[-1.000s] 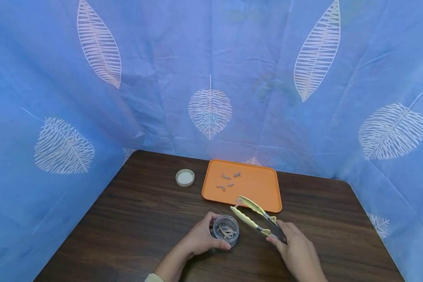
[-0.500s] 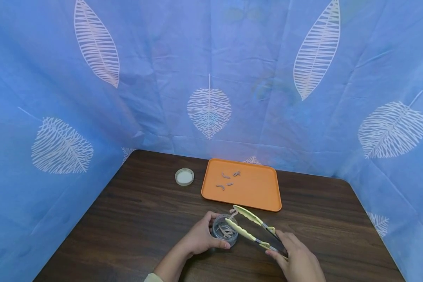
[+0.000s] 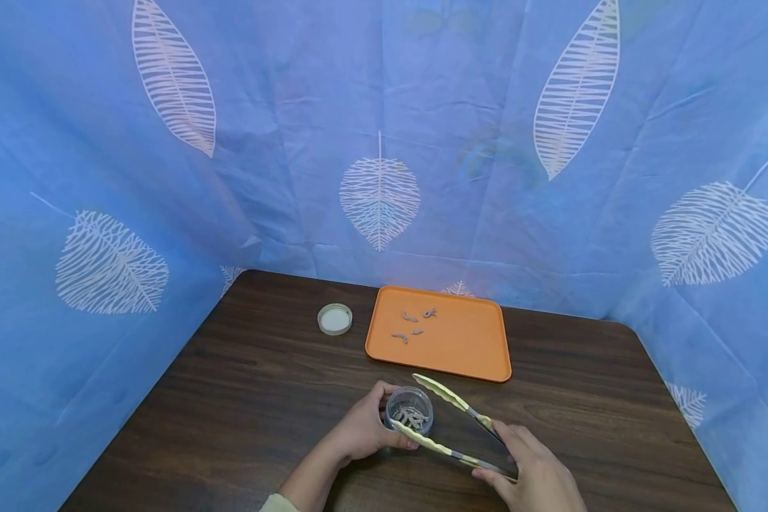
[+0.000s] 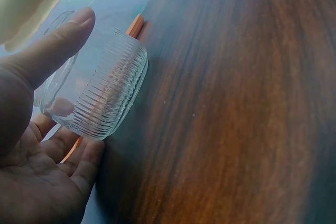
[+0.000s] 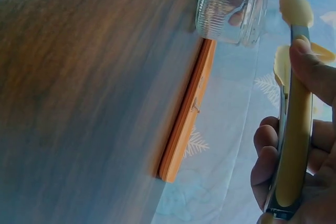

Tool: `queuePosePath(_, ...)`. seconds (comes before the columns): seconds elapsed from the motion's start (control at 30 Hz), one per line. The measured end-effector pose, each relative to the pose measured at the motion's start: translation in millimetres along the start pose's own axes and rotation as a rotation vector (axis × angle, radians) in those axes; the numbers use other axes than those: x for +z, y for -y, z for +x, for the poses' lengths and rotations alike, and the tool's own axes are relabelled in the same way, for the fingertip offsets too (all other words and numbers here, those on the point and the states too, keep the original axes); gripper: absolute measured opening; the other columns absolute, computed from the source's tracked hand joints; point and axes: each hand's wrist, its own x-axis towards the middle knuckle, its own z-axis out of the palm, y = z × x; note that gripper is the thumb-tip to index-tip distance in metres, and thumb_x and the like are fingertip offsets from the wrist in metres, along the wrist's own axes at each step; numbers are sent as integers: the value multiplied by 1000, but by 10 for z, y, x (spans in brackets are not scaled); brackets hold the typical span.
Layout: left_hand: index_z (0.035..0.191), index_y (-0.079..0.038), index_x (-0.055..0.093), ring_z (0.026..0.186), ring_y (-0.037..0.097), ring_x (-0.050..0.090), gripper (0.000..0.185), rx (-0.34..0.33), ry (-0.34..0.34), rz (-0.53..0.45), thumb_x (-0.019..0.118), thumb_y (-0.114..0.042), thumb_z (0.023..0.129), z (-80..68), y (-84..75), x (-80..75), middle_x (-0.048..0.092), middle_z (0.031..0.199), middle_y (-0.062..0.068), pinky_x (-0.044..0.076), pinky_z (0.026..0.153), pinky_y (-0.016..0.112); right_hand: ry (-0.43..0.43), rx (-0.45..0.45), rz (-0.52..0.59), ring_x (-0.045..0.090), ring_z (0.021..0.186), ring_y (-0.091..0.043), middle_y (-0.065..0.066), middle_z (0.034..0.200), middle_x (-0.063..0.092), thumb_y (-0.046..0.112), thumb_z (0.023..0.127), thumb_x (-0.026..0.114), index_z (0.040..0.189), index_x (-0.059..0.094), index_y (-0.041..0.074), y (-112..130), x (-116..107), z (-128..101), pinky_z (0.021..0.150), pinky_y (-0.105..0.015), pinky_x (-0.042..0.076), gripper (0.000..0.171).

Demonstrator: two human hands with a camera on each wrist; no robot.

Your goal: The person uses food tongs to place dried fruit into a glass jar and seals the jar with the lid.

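Observation:
My left hand (image 3: 363,428) grips a small clear glass jar (image 4: 113,90), thumb on one side and fingers round the other. The left wrist view shows the jar's ribbed wall tilted over the table. Inside lie several thin pale-grey curled pieces (image 3: 411,418). With my right hand (image 3: 539,471) I hold metal tongs with pale yellow tips (image 3: 444,392). The tong arms are spread, nothing between them. One tip overlaps the jar's near rim in the head view, while the other stands beyond the jar to the right.
Behind the jar lies an orange tray (image 3: 467,345) with several small grey curled pieces (image 3: 410,318) on its left half. A round lid (image 3: 335,320) with a white inside sits left of the tray. Blue leaf-patterned cloth (image 3: 281,178) hangs behind the dark wooden table (image 3: 249,384).
The tongs have moved left and toward me from the tray's front edge to over the jar, and their tips have spread. The grey piece they held is out of them. The left hand stays put.

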Motion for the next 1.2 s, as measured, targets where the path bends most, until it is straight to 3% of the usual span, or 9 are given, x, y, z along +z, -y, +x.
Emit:
queuePosePath(0.2,144,-13,55,125,24,65,84,1,2,8,102,-14,74,-17,-23,-4,71,134,7,49,109,53,9,76,27,66,81,-14,-7,121,74,39,69,102,144,66,3,40,-29,15,59,-24,47,91)
queuePosePath(0.53,144,-14,55,125,24,64,84,-14,5,27,102,-21,75,-9,-4,-9,70,135,7,51,106,49,-6,141,71,72,93,-21,-15,129,70,38,74,101,150,60,-3,65,-119,59,63,-28,52,95)
queuePosePath(0.77,144,-15,55,125,26,64,84,-23,-3,37,103,-21,74,2,-7,-4,70,133,8,49,108,53,115,234,121,73,105,-28,-24,141,61,41,86,93,162,41,-5,15,-102,229,72,-38,58,104)
queuePosePath(0.93,142,-16,56,130,29,63,82,-25,0,32,103,-22,74,5,-1,0,70,133,7,49,111,56,109,230,140,67,101,-22,-19,138,61,41,87,92,158,46,-7,-41,-46,332,70,-29,51,97)
queuePosePath(1.07,141,-16,56,129,28,63,81,-27,5,21,103,-20,74,3,9,4,69,132,7,49,111,55,119,222,152,66,103,-22,-18,139,61,43,88,91,159,46,-6,-50,-21,402,74,-33,53,98)
queuePosePath(1.2,142,-15,55,128,28,64,81,-20,9,20,102,-19,75,7,-5,-13,69,133,8,49,109,54,117,205,159,65,100,-22,-19,137,61,44,89,90,159,45,-8,-57,6,520,71,-31,50,98)
